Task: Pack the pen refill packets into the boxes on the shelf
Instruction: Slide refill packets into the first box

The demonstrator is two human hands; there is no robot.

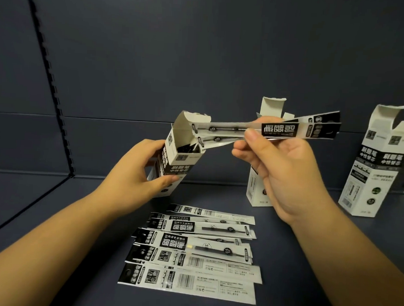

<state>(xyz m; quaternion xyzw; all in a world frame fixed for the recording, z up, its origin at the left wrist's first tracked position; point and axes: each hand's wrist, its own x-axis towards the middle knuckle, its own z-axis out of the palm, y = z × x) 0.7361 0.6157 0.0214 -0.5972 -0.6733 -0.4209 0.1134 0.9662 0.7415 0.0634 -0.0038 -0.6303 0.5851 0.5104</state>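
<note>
Both bare forearms reaching forward from the lower corners, left hand [135,163] raised, fingers and thumb curled round a box [173,151], right hand [286,170] raised higher, palm turned inward, thumb and fingertips pinching packets [278,130]

Left hand [138,166] grips tilted open box [175,161]; right hand [286,170] pinches two refill packets [278,130], tips at box mouth; loose packets [192,252] on shelf [54,215].
</note>
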